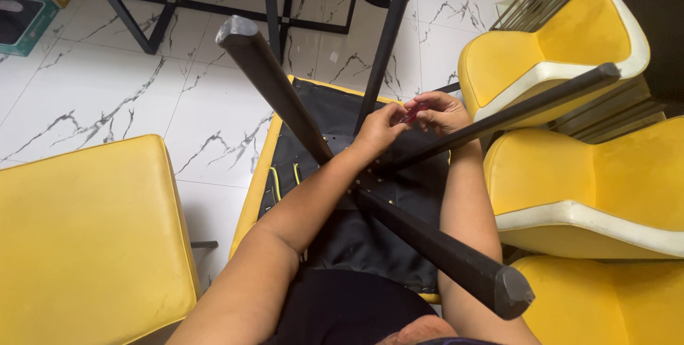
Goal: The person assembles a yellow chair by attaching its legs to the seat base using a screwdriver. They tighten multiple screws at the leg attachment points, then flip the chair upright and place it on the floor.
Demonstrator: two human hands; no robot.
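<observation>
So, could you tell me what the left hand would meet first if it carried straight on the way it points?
Probably the right hand and the small red thing it holds; the left hand is nearly touching them, though depth is unclear.

A yellow cushioned seat sits at left; three yellow chairs stack at right. A teal box lies on the white marbled floor; a black metal frame stands beyond

A white marble-patterned tile floor is seen. An upturned yellow chair is set on it at centre, yellow seats beside it.
</observation>
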